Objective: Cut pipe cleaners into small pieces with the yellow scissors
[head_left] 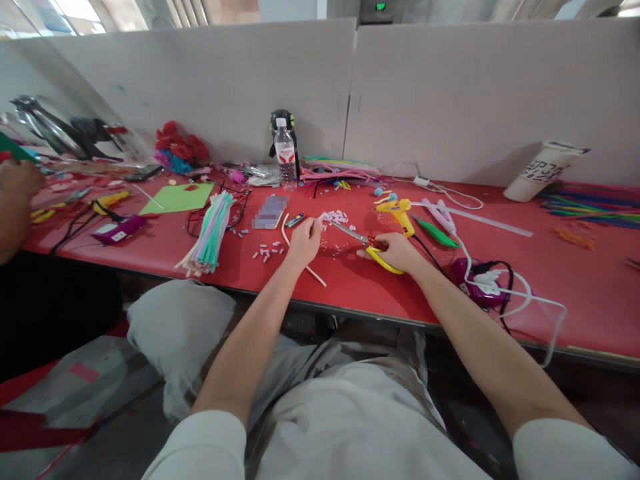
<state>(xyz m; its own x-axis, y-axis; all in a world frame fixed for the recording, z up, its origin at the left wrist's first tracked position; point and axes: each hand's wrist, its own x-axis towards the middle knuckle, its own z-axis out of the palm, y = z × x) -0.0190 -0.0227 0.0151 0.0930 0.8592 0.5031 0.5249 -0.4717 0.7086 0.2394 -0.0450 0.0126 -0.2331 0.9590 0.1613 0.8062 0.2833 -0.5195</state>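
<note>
My right hand point(395, 252) is closed round the yellow handles of the scissors point(381, 259), whose blades point left toward my left hand point(306, 241). The fingers of my left hand are pinched together beside a pile of small pale pink pieces point(336, 217); what they hold is too small to make out. A cream stem point(316, 276) lies on the red table point(350, 287), passing beside my left hand. More small pale pieces point(267, 251) lie to the left. A small dark-green object point(296, 219) sits behind my left hand.
A bundle of pastel stems point(213, 233), a phone point(271, 212) and a bottle point(285, 157) are on the left. A yellow glue gun point(399, 212), a green object point(436, 232), a purple power strip point(480, 283) with cables and a cup point(543, 171) stand right. Another person's hand point(20, 180) is far left.
</note>
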